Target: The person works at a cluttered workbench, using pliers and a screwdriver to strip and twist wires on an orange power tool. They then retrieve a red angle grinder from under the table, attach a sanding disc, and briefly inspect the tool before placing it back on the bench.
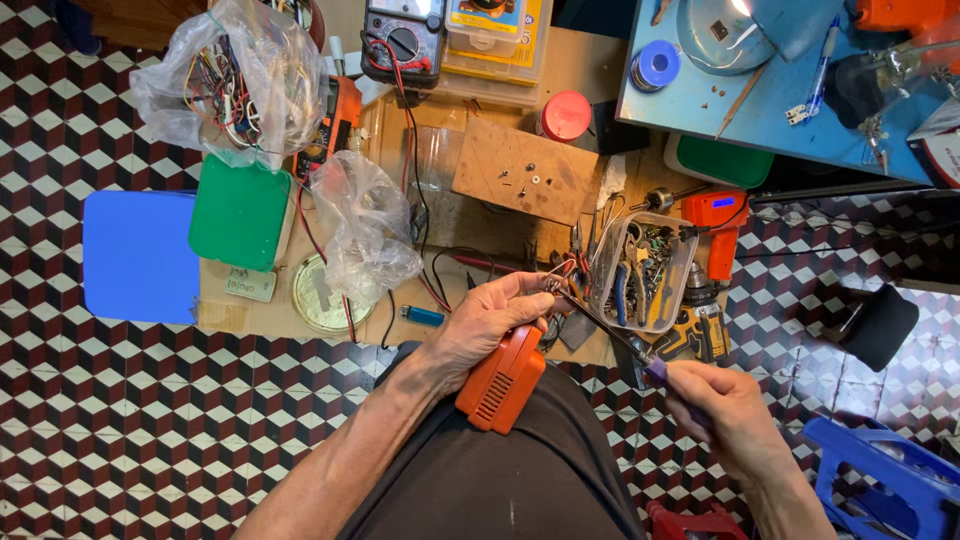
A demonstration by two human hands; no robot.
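Note:
My left hand [487, 322] grips an orange plastic device casing [503, 380] that rests on my lap, fingers pinching a small bundle of red and light wires [556, 279] at its top. My right hand [722, 408] holds a purple-handled soldering iron [655, 372]. Its thin dark shaft [600, 323] runs up and left, and the tip meets the wires by my left fingertips.
A low cardboard-covered bench holds a clear tub of pliers [642, 270], a wooden board with screws [524, 170], a multimeter [402, 40], plastic bags of wires [235, 85], a green lid [240, 212], a round tin lid [318, 295], a blue lighter [422, 316] and orange and yellow drills [712, 235]. A blue table [700, 105] stands at the upper right.

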